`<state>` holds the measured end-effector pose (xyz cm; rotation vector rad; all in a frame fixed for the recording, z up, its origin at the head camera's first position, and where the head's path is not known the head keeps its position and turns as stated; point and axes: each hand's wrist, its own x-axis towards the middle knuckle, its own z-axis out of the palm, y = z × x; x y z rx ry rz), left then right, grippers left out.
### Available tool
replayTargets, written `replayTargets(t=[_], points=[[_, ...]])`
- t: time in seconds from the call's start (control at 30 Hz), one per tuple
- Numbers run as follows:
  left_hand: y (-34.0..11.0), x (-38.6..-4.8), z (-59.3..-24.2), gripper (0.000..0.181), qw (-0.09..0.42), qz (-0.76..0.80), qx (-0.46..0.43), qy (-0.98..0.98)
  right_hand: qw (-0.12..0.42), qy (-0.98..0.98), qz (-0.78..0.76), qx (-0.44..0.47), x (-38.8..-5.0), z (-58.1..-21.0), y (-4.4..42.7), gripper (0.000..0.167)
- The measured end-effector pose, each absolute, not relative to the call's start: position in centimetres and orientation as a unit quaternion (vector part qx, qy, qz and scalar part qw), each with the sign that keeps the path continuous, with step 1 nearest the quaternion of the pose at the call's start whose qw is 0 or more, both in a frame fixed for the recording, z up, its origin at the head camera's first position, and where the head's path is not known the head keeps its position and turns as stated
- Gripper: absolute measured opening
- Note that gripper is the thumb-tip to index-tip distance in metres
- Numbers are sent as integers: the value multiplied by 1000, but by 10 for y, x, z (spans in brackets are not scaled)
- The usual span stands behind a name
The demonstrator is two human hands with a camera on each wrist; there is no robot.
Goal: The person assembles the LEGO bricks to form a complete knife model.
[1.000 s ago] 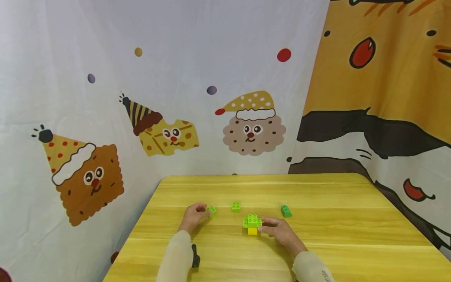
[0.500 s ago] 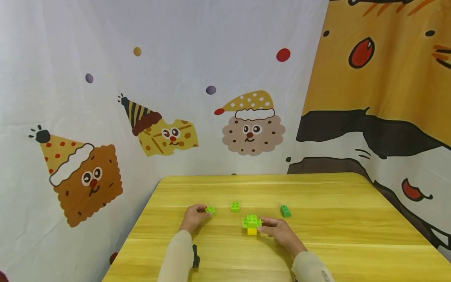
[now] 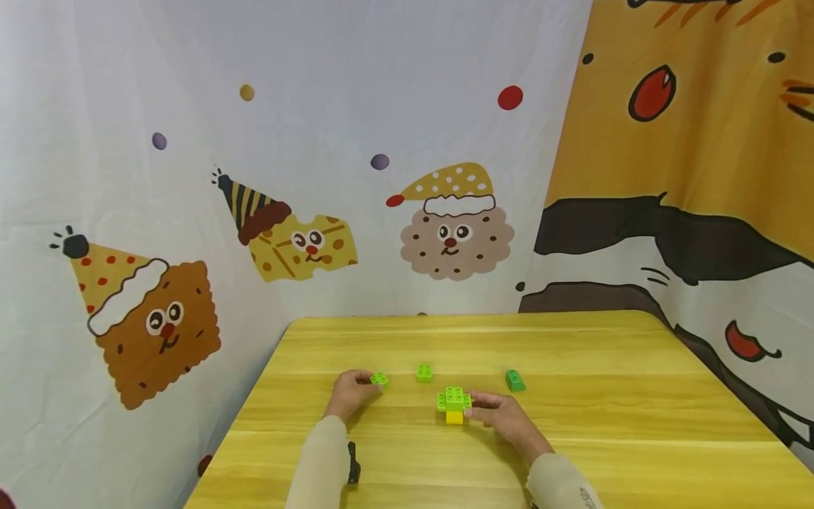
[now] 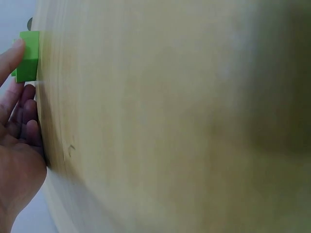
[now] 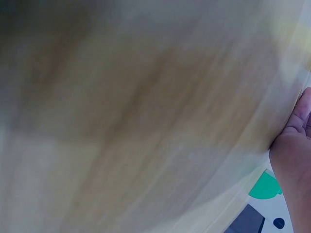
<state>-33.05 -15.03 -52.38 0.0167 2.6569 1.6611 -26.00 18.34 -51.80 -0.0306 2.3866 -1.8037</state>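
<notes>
My left hand [image 3: 351, 393] pinches a small light green building brick [image 3: 379, 379] at the table's left; in the left wrist view the thumb lies on the brick's side [image 4: 30, 56], which sits on the wood. With thumb and fingers, my right hand [image 3: 505, 414] holds the right side of a small build near the middle. This build has light green bricks [image 3: 454, 398] on top of a yellow brick [image 3: 454, 418]. The right wrist view shows part of the right hand [image 5: 294, 150] at its edge, with the build out of sight.
A loose light green brick [image 3: 424, 372] stands behind and between the hands. Farther right is a darker green sloped brick [image 3: 515, 380], also partly seen as a green brick [image 5: 265, 186] in the right wrist view. A printed curtain hangs behind the wooden table [image 3: 572, 346].
Both hands stay almost where they were, still holding the brick and the build. The head view has shifted very slightly.
</notes>
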Motion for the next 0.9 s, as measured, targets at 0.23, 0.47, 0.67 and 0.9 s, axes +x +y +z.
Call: replayTargets(t=[0.23, 0.47, 0.67, 0.9], points=[[-151, -331, -526, 36, 4, 532, 0, 847, 72, 799, -597, -15, -263, -521, 183, 52], [-153, -332, -524, 38, 7, 530, 5, 848, 68, 794, -604, -18, -264, -521, 183, 51], [-153, -332, -520, 36, 10, 536, 2, 844, 68, 797, -600, -7, -262, -520, 183, 51], [-152, -334, -520, 33, 15, 540, -7, 841, 70, 799, -597, 1, -262, -517, 182, 51]])
